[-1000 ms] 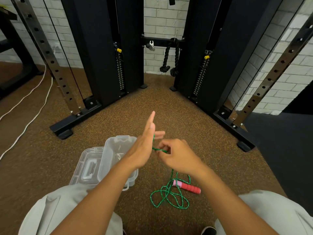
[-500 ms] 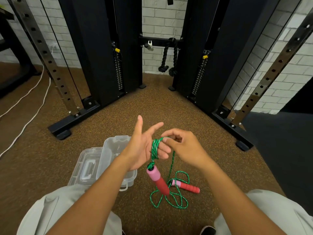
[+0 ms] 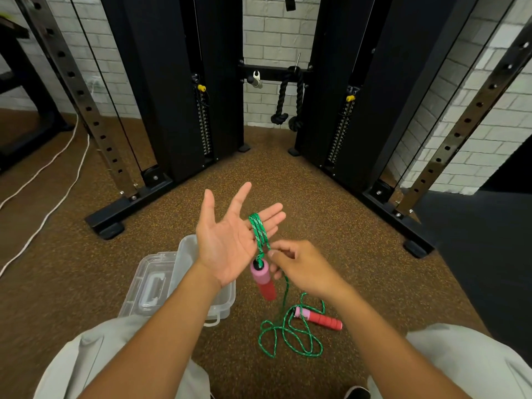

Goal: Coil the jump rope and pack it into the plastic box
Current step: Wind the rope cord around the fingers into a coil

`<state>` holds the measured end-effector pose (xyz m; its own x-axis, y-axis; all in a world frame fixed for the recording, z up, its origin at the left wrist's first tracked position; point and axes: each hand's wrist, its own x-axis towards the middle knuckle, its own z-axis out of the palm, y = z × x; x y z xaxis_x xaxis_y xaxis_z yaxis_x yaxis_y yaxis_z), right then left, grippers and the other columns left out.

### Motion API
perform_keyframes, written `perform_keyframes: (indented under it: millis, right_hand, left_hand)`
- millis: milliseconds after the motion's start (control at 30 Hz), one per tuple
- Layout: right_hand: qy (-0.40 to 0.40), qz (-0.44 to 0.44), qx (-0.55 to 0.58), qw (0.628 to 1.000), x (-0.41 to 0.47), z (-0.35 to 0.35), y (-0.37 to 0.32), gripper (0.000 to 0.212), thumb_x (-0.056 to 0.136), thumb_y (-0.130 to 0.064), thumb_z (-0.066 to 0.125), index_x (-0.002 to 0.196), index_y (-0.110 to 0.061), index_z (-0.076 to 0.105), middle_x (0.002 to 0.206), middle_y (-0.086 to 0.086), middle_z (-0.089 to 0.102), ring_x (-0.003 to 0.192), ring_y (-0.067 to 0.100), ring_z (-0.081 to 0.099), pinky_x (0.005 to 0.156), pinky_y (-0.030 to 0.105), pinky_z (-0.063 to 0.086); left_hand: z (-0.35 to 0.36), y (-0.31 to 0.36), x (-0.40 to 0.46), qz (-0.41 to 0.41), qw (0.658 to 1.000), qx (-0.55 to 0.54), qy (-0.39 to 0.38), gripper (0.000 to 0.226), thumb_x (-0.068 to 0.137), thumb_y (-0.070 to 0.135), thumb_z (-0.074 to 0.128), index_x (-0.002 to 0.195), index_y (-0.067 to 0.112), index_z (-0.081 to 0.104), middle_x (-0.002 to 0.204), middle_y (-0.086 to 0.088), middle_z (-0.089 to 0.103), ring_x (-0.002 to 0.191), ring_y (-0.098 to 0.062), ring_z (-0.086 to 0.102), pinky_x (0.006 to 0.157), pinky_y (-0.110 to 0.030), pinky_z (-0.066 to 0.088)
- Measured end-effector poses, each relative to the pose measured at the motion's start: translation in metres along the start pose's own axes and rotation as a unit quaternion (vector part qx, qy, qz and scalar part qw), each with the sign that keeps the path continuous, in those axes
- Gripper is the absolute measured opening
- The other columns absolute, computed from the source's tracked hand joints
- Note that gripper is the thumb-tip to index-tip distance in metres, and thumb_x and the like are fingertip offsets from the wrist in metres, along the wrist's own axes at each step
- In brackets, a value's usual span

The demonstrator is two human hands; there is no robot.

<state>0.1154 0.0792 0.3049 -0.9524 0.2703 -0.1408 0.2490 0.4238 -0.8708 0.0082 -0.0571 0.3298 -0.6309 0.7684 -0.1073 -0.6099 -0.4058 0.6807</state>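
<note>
My left hand [image 3: 230, 237] is held palm up with fingers spread, and several turns of the green jump rope [image 3: 259, 230] are wound around its two outer fingers. One pink-and-red handle [image 3: 263, 280] hangs just below that hand. My right hand [image 3: 302, 266] pinches the rope beside the hanging handle. The rest of the rope [image 3: 288, 332] lies in loose loops on the floor with the second red handle [image 3: 319, 319]. The clear plastic box [image 3: 187, 254] stands open on the floor under my left forearm, its lid [image 3: 149, 280] lying to its left.
Black cable-machine columns [image 3: 172, 82] and their floor feet [image 3: 109, 226] ring the brown speckled floor ahead. A black mat [image 3: 475, 254] lies to the right. White cables [image 3: 43, 182] run across the floor at left. My knees in grey trousers [image 3: 86, 364] fill the bottom corners.
My left hand turned from edge-on to palm up and opened flat. More rope turns sit on its fingers. My right hand dropped from the fingertips to beside the hanging handle.
</note>
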Motion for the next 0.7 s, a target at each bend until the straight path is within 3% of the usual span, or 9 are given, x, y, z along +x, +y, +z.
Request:
perform_keyframes:
  millis: [100,200,333,433,467,533,567,600,700]
  right_hand:
    - [-0.021,-0.012,-0.087,0.996,-0.005,0.002,-0.005,0.023,0.105,-0.027,0.057,0.086,-0.025,0.071,0.078,0.001,0.075,0.067,0.016,0.071,0.073,0.037,0.061]
    - [-0.022,-0.036,-0.123,0.992,-0.007,0.0,-0.01,0.025,0.103,-0.029,0.058,0.085,-0.019,0.072,0.075,0.009,0.074,0.068,0.033,0.068,0.068,0.044,0.059]
    - [-0.015,-0.067,-0.164,0.984,-0.009,-0.004,-0.019,0.024,0.099,-0.028,0.064,0.08,-0.016,0.071,0.063,0.004,0.065,0.053,0.012,0.047,0.058,0.029,0.044]
    - [0.026,-0.085,-0.162,0.983,-0.01,-0.013,-0.025,0.019,0.094,-0.024,0.067,0.077,-0.016,0.07,0.075,-0.007,0.073,0.052,0.008,0.05,0.06,0.027,0.047]
    - [0.034,-0.085,-0.158,0.983,-0.01,-0.017,-0.027,0.018,0.093,-0.022,0.067,0.077,-0.016,0.071,0.086,-0.009,0.077,0.05,0.005,0.051,0.057,0.021,0.045]
    - [0.032,-0.075,-0.16,0.984,-0.011,-0.026,-0.03,0.014,0.093,-0.023,0.068,0.082,-0.019,0.075,0.083,-0.004,0.078,0.047,0.0,0.05,0.049,0.013,0.036]
    - [0.028,-0.071,-0.159,0.984,-0.01,-0.03,-0.029,0.012,0.093,-0.024,0.069,0.084,-0.02,0.077,0.075,-0.005,0.075,0.047,-0.002,0.048,0.049,0.011,0.035]
    - [0.028,-0.069,-0.156,0.985,-0.01,-0.033,-0.027,0.011,0.092,-0.025,0.07,0.085,-0.022,0.077,0.07,-0.008,0.071,0.049,-0.002,0.048,0.05,0.011,0.035]
    - [0.044,-0.069,-0.137,0.987,-0.007,-0.04,-0.02,0.008,0.092,-0.026,0.072,0.086,-0.026,0.077,0.069,-0.006,0.069,0.056,0.0,0.049,0.061,0.026,0.046]
  left_hand:
    - [-0.003,0.003,0.002,0.013,0.998,0.055,-0.016,0.076,0.087,0.083,0.024,0.154,0.048,0.031,0.147,-0.032,0.049,0.136,-0.044,0.051,0.121,-0.056,0.021]
    - [-0.006,0.004,0.002,0.019,0.993,0.113,-0.022,0.07,0.089,0.083,0.021,0.152,0.054,0.03,0.152,-0.03,0.044,0.135,-0.04,0.053,0.121,-0.057,0.022]
    - [-0.011,0.0,0.008,0.008,0.973,0.23,-0.023,0.07,0.085,0.084,0.023,0.151,0.06,0.024,0.15,-0.026,0.048,0.128,-0.035,0.06,0.119,-0.058,0.028]
    - [-0.008,-0.004,0.006,-0.035,0.961,0.272,-0.043,0.072,0.089,0.082,0.016,0.155,0.056,0.011,0.147,-0.03,0.049,0.116,-0.03,0.069,0.104,-0.046,0.049]
    - [-0.009,-0.006,0.006,-0.054,0.955,0.285,-0.053,0.07,0.091,0.079,0.012,0.156,0.053,0.01,0.151,-0.03,0.043,0.112,-0.023,0.072,0.091,-0.039,0.055]
    - [-0.01,-0.01,0.005,-0.091,0.948,0.296,-0.069,0.07,0.091,0.08,0.011,0.156,0.053,0.013,0.163,-0.027,0.022,0.114,-0.019,0.07,0.087,-0.029,0.051]
    - [-0.011,-0.013,0.006,-0.11,0.946,0.295,-0.081,0.073,0.089,0.084,0.015,0.156,0.055,0.015,0.163,-0.031,0.02,0.122,-0.029,0.065,0.099,-0.041,0.054]
    - [-0.012,-0.017,0.006,-0.127,0.944,0.29,-0.092,0.076,0.087,0.086,0.019,0.155,0.055,0.015,0.156,-0.037,0.031,0.126,-0.04,0.061,0.1,-0.053,0.053]
    - [-0.009,-0.023,0.006,-0.127,0.942,0.293,-0.102,0.08,0.087,0.084,0.015,0.158,0.048,0.008,0.12,-0.032,0.068,0.106,-0.046,0.07,0.094,-0.047,0.056]
